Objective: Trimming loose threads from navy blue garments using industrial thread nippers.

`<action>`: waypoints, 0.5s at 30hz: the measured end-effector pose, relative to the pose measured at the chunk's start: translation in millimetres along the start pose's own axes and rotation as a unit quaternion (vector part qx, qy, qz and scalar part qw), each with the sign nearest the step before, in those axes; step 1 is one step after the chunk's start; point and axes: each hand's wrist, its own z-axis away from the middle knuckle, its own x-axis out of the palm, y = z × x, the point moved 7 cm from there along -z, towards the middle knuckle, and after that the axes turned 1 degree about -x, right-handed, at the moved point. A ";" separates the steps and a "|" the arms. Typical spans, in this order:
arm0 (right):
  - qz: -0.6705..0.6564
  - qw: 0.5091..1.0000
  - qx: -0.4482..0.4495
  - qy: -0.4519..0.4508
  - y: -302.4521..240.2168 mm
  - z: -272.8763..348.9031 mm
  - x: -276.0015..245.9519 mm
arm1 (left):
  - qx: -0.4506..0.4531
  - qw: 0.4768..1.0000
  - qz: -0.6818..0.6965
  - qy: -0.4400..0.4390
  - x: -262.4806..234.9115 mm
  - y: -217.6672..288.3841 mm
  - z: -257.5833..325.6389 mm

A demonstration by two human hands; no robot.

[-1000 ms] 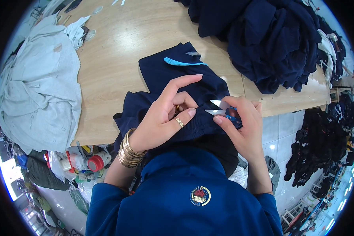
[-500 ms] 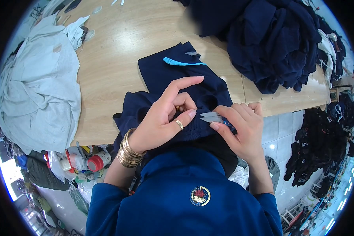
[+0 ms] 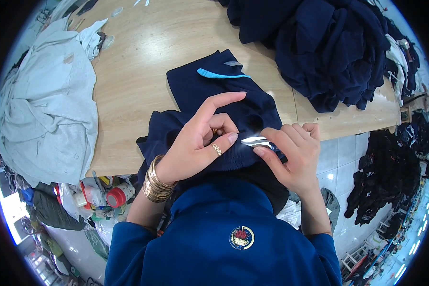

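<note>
Gripping small snips (image 3: 255, 141) in the right hand (image 3: 293, 159), held them between thumb and forefinger, with the other fingers curled loosely above; pointed the shining blades leftward, just beside the left thumb tip and over the gathered waistband (image 3: 231, 158) of a navy garment (image 3: 190, 88); could not tell, for the glare, whether fully closed at the points; pinched an edge of that garment between thumb and bent finger of the left hand (image 3: 198, 138), with forefinger stretched out free above the cloth; could not make out how much fabric between the tips.

Wore a gold ring (image 3: 217, 149) on the left thumb and a stack of gold bangles (image 3: 157, 181) at the left wrist; had on a blue shirt (image 3: 190, 252) with a round emblem (image 3: 242, 237) on it; had the navy garment lying on the near part of a wooden table (image 3: 133, 66) and hanging toward the lap; saw on its far portion a bright blue strip (image 3: 219, 75) and a small grey tag (image 3: 233, 64).

Saw farther out, to the left, a pale grey cloth (image 3: 52, 105) draped over the table; to the right, a big heap of navy fabric (image 3: 329, 52); lower left, a red container (image 3: 120, 195) among plastic bags; lower right, dark garments (image 3: 386, 176) on a tiled floor (image 3: 336, 157).
</note>
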 end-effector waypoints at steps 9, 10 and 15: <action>-0.037 0.999 0.014 -0.009 4.2 5.2 -6.3 | 0.006 1.000 0.009 0.015 -2.3 -0.5 0.3; -0.031 0.999 0.008 -0.016 1.9 6.2 -5.3 | 0.002 1.000 0.014 0.015 -2.3 -0.5 0.0; -0.035 0.999 0.004 -0.024 -1.2 10.6 -2.4 | 0.005 1.000 0.027 0.012 -0.5 -0.8 -0.5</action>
